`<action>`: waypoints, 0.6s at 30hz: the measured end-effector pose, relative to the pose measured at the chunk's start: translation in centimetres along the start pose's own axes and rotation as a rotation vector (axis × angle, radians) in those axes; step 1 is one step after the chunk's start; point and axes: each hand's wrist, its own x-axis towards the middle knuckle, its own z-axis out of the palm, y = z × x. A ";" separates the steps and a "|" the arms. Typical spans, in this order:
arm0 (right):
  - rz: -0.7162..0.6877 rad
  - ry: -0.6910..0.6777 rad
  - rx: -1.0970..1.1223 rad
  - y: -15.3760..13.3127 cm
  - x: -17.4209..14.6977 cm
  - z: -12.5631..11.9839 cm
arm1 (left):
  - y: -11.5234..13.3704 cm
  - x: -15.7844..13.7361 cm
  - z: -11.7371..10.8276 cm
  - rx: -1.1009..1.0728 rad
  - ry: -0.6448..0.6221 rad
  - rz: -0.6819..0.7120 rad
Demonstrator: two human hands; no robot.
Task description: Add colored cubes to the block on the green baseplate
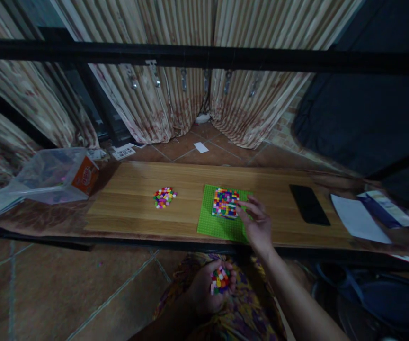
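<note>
My left hand (207, 287) is cupped palm up above my lap, in front of the table edge. It holds a heap of small toy bricks (220, 280) in many colours. A square block built of multicoloured toy bricks (225, 202) sits on a green studded baseplate (218, 228). My right hand (257, 221) reaches over the baseplate's right side, its thumb and index tips close together at the block's right edge. Whatever lies between those tips is too small to make out. A loose pile of toy bricks (164, 197) lies on the table to the left.
A black phone-like slab (309, 204) and white paper (360, 219) lie on the right of the wooden table (126, 189). At the left end stands a clear plastic box (53, 173) with an orange label. A dark bar (204, 56) crosses in front of the curtains.
</note>
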 end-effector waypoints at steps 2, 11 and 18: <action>0.025 -0.041 -0.020 -0.8 -2.2 -1.1 | 0.2 0.0 0.1 0.009 0.000 -0.005; 0.057 -0.341 -0.227 -0.9 -12.1 -4.9 | 0.4 0.3 -0.6 -0.059 -0.142 -0.017; -0.082 -0.549 -0.477 -0.5 -13.3 -5.7 | 0.5 0.8 -1.1 -0.028 -0.189 -0.059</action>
